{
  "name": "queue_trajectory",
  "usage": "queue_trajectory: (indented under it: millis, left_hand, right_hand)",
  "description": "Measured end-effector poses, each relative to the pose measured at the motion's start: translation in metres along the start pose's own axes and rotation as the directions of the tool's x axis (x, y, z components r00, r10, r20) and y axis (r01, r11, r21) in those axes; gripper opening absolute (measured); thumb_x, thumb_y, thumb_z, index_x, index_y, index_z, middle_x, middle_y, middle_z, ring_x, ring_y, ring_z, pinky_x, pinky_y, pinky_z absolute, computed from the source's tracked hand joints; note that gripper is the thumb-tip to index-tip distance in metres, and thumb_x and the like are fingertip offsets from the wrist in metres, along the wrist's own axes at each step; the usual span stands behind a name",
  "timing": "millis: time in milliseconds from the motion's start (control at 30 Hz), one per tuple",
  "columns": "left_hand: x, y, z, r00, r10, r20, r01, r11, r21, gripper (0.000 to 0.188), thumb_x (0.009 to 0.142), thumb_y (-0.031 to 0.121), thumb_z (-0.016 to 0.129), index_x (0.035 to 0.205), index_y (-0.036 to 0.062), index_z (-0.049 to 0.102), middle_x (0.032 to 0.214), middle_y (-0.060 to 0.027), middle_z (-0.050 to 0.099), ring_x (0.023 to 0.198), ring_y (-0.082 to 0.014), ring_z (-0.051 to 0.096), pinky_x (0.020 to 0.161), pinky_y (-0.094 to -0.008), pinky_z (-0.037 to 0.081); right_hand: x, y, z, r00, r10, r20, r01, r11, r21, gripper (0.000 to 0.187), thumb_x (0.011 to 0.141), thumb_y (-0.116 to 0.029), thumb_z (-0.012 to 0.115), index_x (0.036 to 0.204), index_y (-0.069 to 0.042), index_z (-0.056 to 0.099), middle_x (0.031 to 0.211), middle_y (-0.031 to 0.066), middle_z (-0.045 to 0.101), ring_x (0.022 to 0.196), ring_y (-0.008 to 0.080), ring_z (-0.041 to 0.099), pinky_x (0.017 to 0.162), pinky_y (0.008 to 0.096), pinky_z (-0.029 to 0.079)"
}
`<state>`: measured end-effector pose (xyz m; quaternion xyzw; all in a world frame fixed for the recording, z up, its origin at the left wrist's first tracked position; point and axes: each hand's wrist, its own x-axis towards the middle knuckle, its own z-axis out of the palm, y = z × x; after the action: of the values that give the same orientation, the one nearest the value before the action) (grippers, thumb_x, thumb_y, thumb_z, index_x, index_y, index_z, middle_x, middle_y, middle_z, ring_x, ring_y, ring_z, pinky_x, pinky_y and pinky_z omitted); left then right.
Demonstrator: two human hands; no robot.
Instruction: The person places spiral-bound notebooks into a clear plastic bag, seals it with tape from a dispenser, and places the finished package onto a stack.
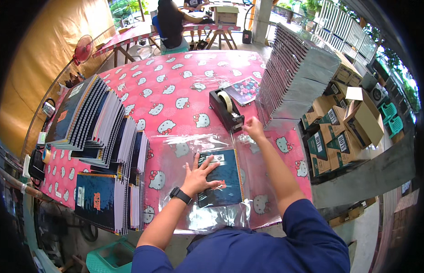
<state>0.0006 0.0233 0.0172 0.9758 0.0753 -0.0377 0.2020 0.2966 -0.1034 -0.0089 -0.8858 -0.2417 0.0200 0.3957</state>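
A dark blue spiral notebook (223, 182) with an orange coil along its right edge lies on a sheet of clear plastic (175, 214) in front of me. My left hand (200, 176), a black watch on its wrist, rests on the notebook with fingers spread. Beyond the notebook stands a black tape dispenser (226, 113) with a roll of tape (225, 101). Close by the dispenser's near end, my right hand (254, 129) is closed in a pinch. Whatever its fingers hold is too small to make out.
Spiral notebooks (91, 118) are piled at the left. A tall stack of plastic-covered notebooks (298, 77) rises at the right, near a floral-patterned sheet (244, 90). Cardboard boxes (332, 141) stand right of the pink table (175, 73). People sit at a far table.
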Motion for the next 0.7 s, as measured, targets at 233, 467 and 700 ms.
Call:
queue_trajectory:
  millis: [233, 467, 700]
  left_hand:
    - [0.000, -0.007, -0.001, 0.999, -0.039, -0.021, 0.038, 0.997, -0.061, 0.079, 0.060, 0.061, 0.068, 0.129, 0.0311, 0.045, 0.142, 0.0025, 0.027, 0.136, -0.0336, 0.001, 0.091, -0.0768, 0.015]
    - [0.012, -0.002, -0.003, 0.999, 0.026, -0.019, -0.027, 0.998, -0.061, 0.079, 0.056, 0.055, 0.075, 0.127, 0.0342, 0.046, 0.140, 0.0015, 0.029, 0.134, -0.0372, 0.004, 0.090, -0.0751, 0.022]
    - [-0.020, -0.011, 0.025, 0.822, -0.118, -0.557, -0.163, 0.888, -0.429, 0.090, 0.068, 0.045, 0.072, 0.137, 0.0067, 0.030, 0.140, -0.0252, 0.022, 0.131, -0.0367, 0.023, 0.107, -0.0426, 0.021]
  right_hand:
    - [-0.040, -0.059, -0.038, 0.942, -0.005, 0.335, 0.009, 1.000, -0.009, 0.032, 0.067, -0.016, 0.076, 0.087, -0.005, 0.054, 0.077, 0.0104, 0.062, 0.068, 0.0207, 0.061, 0.060, 0.0357, 0.047]
    - [-0.147, -0.098, 0.018, 0.890, 0.014, 0.457, 0.202, 0.884, -0.422, 0.061, 0.059, -0.054, 0.076, 0.090, -0.002, 0.065, 0.089, 0.0149, 0.066, 0.082, 0.0239, 0.066, 0.071, 0.0333, 0.052]
    - [-0.172, -0.030, -0.058, 0.837, 0.127, 0.533, 0.089, 0.928, -0.362, 0.078, 0.060, -0.053, 0.076, 0.112, 0.001, 0.055, 0.101, 0.0164, 0.063, 0.091, 0.0250, 0.062, 0.077, 0.0350, 0.049]
